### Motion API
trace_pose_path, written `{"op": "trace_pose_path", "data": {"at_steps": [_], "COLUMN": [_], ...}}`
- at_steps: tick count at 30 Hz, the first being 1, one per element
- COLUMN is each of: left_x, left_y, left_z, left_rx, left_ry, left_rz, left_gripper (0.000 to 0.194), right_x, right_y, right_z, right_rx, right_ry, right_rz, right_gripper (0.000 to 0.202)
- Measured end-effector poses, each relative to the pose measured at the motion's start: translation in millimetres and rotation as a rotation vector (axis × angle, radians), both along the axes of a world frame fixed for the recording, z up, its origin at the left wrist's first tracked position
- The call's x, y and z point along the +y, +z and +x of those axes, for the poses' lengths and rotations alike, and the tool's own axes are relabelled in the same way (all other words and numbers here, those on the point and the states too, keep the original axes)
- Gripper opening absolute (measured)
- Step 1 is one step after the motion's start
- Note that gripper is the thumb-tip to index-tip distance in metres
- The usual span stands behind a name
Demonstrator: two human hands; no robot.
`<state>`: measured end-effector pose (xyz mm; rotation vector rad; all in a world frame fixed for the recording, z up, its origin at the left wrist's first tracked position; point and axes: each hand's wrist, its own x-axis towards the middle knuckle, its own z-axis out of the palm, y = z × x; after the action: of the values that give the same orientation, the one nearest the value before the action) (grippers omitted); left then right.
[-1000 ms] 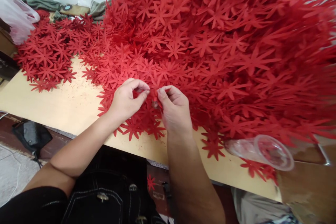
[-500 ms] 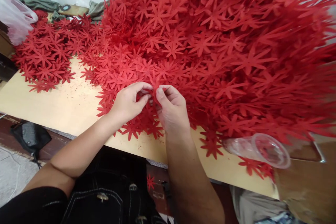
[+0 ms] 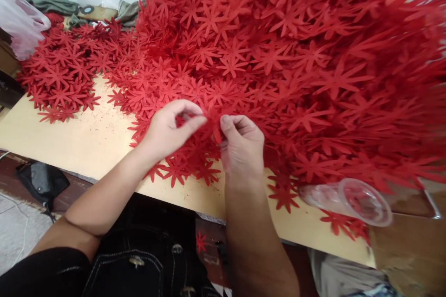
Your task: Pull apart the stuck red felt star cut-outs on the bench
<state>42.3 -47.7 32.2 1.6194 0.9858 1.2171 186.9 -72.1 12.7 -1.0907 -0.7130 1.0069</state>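
My right hand (image 3: 244, 146) pinches a red flower-shaped cutout (image 3: 216, 131) between thumb and forefinger, its petals sticking out to the left. Just left of it, my left hand (image 3: 170, 127) has its thumb and forefinger brought together; whatever is between their tips blends into the red behind. Both hands hover at the front of a large heap of the same red cutouts (image 3: 230, 62), which rises high toward the back and right.
A smaller pile of red cutouts (image 3: 62, 69) lies at the left on the pale tabletop (image 3: 104, 134). A clear plastic cup (image 3: 364, 202) rests on its side at the right. A white plastic bag (image 3: 21, 23) stands back left. A black pouch (image 3: 42, 181) hangs below the front edge.
My hands have drawn apart: the right has moved right with the red cutout, and the left has risen slightly. The view has shifted a little.
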Motion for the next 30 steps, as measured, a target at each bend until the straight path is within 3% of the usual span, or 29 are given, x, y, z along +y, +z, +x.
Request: {"op": "trace_pose_path", "data": {"at_steps": [3, 7, 13, 15, 17, 21, 25, 30], "left_x": [-8.7, -6.5, 13.0, 18.1, 20.1, 12.7, -3.3, -11.3], "left_y": [-2.2, -4.5, -6.5, -10.1, -13.5, -10.7, -1.1, -2.1], "left_z": [11.0, 12.5, -7.3, -12.0, -12.8, -6.8, 3.9, 16.6], "left_rx": [0.103, 0.045, -0.214, -0.222, -0.149, 0.077, 0.133, 0.110], "left_ry": [-0.076, -0.071, 0.139, 0.146, 0.154, 0.250, 0.059, -0.060], "left_rz": [-0.020, -0.117, -0.211, -0.215, -0.172, 0.075, 0.114, -0.126], "left_gripper": [0.008, 0.003, 0.007, 0.004, 0.011, 0.028, 0.016, 0.008], "right_x": [-3.8, -6.3, -2.2, -0.5, 0.2, -1.4, -2.9, -4.8], "right_y": [2.4, 3.3, 4.8, 4.4, 2.8, -1.7, -2.5, 1.8], "right_z": [-8.0, -13.9, -2.3, 2.4, 4.4, 2.0, -2.0, -8.0], "right_rx": [-0.009, 0.018, 0.090, 0.110, 0.109, 0.016, -0.176, -0.234], "right_ry": [0.038, 0.103, 0.093, 0.083, 0.095, 0.097, 0.016, 0.002], "right_rz": [0.002, -0.031, 0.018, 0.010, -0.012, -0.027, 0.012, 0.041], "right_gripper": [0.032, 0.036, 0.042, 0.043, 0.042, 0.034, 0.016, 0.015]}}
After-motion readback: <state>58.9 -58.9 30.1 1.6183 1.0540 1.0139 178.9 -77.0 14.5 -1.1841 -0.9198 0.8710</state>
